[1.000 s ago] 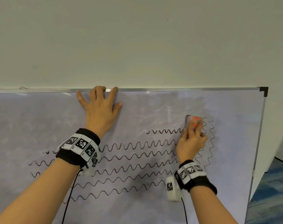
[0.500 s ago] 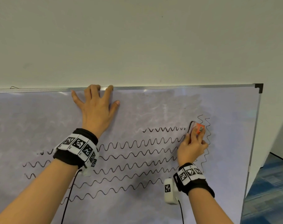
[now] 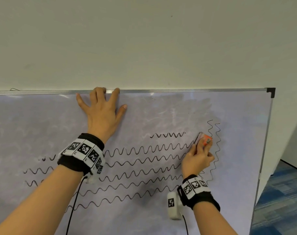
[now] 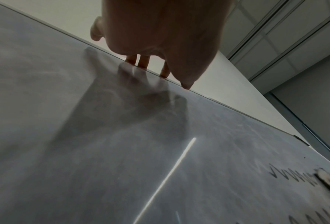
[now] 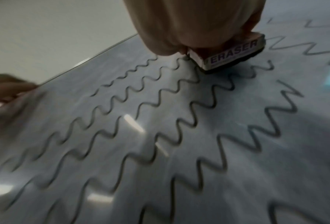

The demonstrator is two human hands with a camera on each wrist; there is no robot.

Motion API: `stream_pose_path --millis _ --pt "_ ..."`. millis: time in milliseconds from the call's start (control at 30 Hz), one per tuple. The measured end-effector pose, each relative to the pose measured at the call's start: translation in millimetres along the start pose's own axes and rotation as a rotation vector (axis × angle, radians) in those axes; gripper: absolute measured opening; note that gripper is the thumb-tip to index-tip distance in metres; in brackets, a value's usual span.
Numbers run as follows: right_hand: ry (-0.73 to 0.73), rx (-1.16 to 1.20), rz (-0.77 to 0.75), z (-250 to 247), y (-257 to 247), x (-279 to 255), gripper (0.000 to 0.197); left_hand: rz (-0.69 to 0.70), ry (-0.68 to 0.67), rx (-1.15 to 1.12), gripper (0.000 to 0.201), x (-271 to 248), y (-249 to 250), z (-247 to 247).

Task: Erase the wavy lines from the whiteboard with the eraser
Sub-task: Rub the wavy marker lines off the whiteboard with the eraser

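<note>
On whiteboard point(image 3: 144, 221), right hand point(image 3: 197, 158) presses eraser point(image 3: 205, 139) onto wavy lines point(image 3: 144, 160).

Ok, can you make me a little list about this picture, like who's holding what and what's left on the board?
left hand: flat on the whiteboard, fingertips at its top edge
right hand: grips the eraser
eraser: pressed on the board, just right of the short top squiggle
wavy lines: several long rows left, plus two going up and down on the right
upper board: smudgy, mostly wiped
wall: plain, above the board
</note>
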State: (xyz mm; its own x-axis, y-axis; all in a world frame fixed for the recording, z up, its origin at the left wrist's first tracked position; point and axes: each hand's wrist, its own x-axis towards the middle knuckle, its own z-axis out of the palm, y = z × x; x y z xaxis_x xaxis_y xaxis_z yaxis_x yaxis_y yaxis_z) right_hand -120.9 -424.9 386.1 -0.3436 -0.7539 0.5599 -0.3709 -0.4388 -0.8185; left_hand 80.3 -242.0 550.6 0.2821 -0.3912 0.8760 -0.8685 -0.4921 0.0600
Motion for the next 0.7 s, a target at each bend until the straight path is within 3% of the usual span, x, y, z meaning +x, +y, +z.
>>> stream_pose_path --millis 200,300,400,467,533,700 --pt "-0.165 0.024 -0.495 1.1 -18.9 -62.0 0.052 -0.014 0.013 -0.007 0.046 0.3 1.9 1.4" --pt "-0.122 0.017 -0.464 -3.1 -11.9 -30.7 0.054 0.002 0.023 -0.006 0.046 -0.6 -1.4 0.9" --pt "-0.037 0.003 -0.188 -7.4 -12.8 24.2 0.044 0.007 0.018 -0.001 0.047 -1.6 -2.2 -0.2" --pt "-0.024 -0.033 -0.088 -8.3 -14.8 43.5 0.041 0.001 0.009 0.002 0.047 -1.2 0.0 -0.6" --pt "-0.025 -0.043 -0.126 -8.1 -15.9 35.9 0.043 -0.010 0.005 -0.004 0.047 -0.3 3.1 -0.3" --pt "-0.148 -0.015 -0.459 -10.4 -4.3 -41.9 0.045 -0.016 0.013 -0.004 0.047 -0.8 3.8 -0.2"
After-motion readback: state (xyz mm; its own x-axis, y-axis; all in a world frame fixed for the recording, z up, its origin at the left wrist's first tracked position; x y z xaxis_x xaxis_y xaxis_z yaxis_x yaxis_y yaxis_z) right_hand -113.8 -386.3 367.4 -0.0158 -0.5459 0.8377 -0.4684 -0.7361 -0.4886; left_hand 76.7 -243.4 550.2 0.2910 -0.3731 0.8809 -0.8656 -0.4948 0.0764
